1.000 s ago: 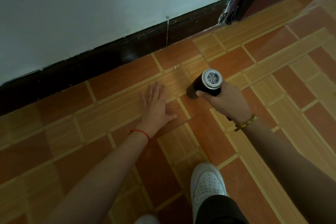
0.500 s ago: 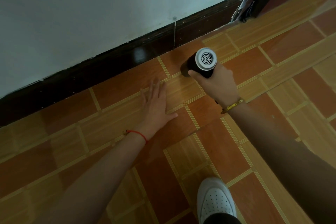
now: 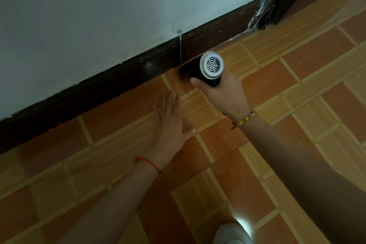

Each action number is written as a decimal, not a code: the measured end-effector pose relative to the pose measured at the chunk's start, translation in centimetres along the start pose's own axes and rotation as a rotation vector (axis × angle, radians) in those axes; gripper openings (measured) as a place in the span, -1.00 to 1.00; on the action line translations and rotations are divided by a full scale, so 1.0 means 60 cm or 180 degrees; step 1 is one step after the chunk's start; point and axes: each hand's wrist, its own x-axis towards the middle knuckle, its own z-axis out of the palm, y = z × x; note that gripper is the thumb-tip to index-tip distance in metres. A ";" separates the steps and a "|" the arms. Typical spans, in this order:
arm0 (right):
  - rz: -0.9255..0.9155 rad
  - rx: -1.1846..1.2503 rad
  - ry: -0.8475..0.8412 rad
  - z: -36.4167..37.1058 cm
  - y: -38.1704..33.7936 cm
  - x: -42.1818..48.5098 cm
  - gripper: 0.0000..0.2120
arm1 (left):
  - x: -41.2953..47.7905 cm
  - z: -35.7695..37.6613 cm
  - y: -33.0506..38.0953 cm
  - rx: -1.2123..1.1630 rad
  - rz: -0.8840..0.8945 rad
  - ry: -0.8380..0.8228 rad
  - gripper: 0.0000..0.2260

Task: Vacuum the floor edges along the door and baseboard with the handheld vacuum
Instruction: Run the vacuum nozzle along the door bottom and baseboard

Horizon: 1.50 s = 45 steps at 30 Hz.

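My right hand (image 3: 225,95) grips the handheld vacuum (image 3: 206,69), a black cylinder with a round white grille at its rear end facing me. Its front end points down at the floor right against the dark baseboard (image 3: 118,89), near a vertical joint in the board. My left hand (image 3: 170,123) rests flat on the tiled floor (image 3: 297,85) with straight fingers, just left of and nearer to me than the vacuum. The dark door frame (image 3: 285,4) stands at the upper right where the baseboard ends.
A pale wall (image 3: 99,16) rises above the baseboard. My white shoe (image 3: 231,233) shows at the bottom edge. Orange and tan tiles stretch to the right and towards me.
My right hand has carried the vacuum forward from the open tiles to the foot of the baseboard. My left hand has stayed flat on the floor.
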 end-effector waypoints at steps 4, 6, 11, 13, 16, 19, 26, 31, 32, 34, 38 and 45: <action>0.0084 0.0076 0.0015 -0.007 0.012 0.016 -0.47 | 0.024 -0.006 0.006 0.0005 0.0053 -0.0005 -0.03; 0.0153 -0.0010 0.0094 -0.020 0.024 0.027 -0.49 | 0.037 -0.008 0.012 -0.0017 0.0117 0.0059 -0.02; 0.0304 -0.0125 0.0477 -0.062 0.052 0.069 -0.42 | 0.069 -0.013 0.039 -0.0107 0.0293 0.0022 -0.02; 0.0340 -0.0169 0.0603 -0.075 0.061 0.083 -0.38 | 0.082 -0.013 0.052 -0.0098 0.0326 -0.0016 -0.02; 0.0295 -0.0083 0.0526 -0.076 0.063 0.088 -0.41 | 0.101 -0.012 0.069 -0.0016 0.0372 -0.0026 -0.01; 0.0195 -0.0095 0.0368 -0.068 0.066 0.089 -0.48 | 0.117 -0.009 0.085 0.0060 0.0407 -0.0038 -0.01; 0.0218 -0.0243 0.0774 -0.105 0.098 0.119 -0.34 | 0.142 -0.009 0.117 0.0109 0.0498 -0.0096 -0.03; 0.0439 -0.0395 0.0895 -0.148 0.126 0.158 -0.33 | 0.153 -0.005 0.132 0.0109 0.0482 -0.0177 -0.02; 0.0488 -0.0396 0.0922 -0.153 0.129 0.164 -0.33 | 0.153 -0.004 0.133 0.0104 0.0477 -0.0192 -0.02; 0.0515 -0.0393 0.0938 -0.159 0.132 0.170 -0.33 | 0.152 -0.002 0.134 0.0101 0.0460 -0.0199 -0.02; 0.0346 -0.0478 0.0692 -0.151 0.122 0.158 -0.37 | 0.153 0.004 0.131 0.0096 0.0405 -0.0218 -0.02; 0.0109 -0.0790 0.0230 -0.140 0.126 0.100 -0.41 | 0.134 0.021 0.140 -0.0026 0.0372 -0.0019 -0.23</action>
